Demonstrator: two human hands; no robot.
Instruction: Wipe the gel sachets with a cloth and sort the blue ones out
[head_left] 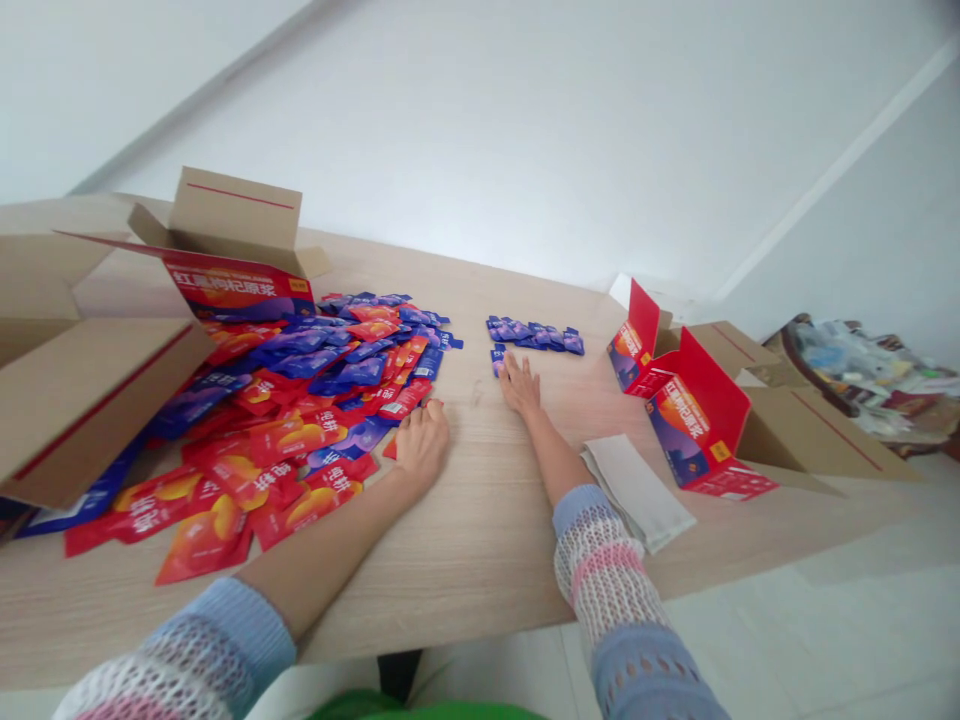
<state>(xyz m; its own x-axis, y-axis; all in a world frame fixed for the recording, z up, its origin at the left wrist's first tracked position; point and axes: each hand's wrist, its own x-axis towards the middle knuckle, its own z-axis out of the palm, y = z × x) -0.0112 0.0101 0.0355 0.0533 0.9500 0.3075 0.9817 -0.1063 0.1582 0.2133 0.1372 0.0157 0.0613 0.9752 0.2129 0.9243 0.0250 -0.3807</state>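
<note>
My left hand (424,441) rests at the right edge of a pile of sachets, its fingers curled in; what they hold, if anything, is hidden. A red sachet (406,399) lies right by its fingertips. The pile mixes red sachets (300,432) with blue-purple sachets (304,357). On the bare wood to the right, my right hand (520,384) lies low with fingers spread, the tips touching one blue-purple sachet (497,357). Just behind it, several blue-purple sachets (535,334) lie overlapped in a short row.
An open printed carton (238,287) stands behind the pile, and brown carton flaps (105,400) jut in at left. Two open red boxes (694,415) stand on the right side of the table (465,560). A folded pale cloth (637,490) lies near my right forearm.
</note>
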